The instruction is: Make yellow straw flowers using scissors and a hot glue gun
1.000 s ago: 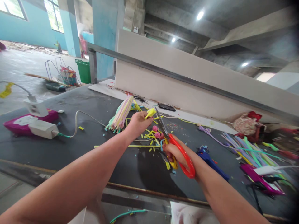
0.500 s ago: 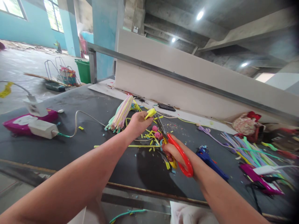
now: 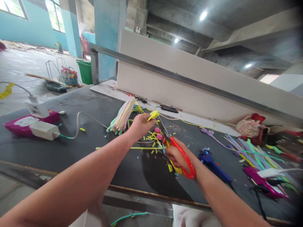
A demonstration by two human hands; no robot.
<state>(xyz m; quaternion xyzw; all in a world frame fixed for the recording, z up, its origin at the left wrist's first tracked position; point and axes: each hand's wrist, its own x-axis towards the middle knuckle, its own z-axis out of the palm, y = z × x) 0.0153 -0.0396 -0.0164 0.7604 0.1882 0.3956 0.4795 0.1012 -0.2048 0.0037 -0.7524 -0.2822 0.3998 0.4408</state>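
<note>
While the left hand (image 3: 139,125) is curled shut, a short yellow piece (image 3: 153,114) is pinched betw. thumb and fingertips, its tip sticking out to the right, just above frame centre. Scissors (image 3: 176,148) w/ red and yellow handles are gripped by the right hand (image 3: 176,155), fingers closed through the loops, slightly right of centre. Blades are pointed up-left toward the yellow piece; tips are just beside it, contact can't be confirmed. Blade opening looks narrow, exact gap not readable.

Both hands are held over a dark table (image 3: 71,148). Yellow offcuts (image 3: 153,138) and two pink balls (image 3: 158,133) are scattered under the hands. A bundle of pastel strips (image 3: 123,115) is laid just left of the left hand. A blue tool (image 3: 213,164) is seen right of the right hand, coloured strips (image 3: 248,149) further right. A white adapter w/ cable (image 3: 44,130) is placed at mid-left, beside a magenta item (image 3: 16,124).
</note>
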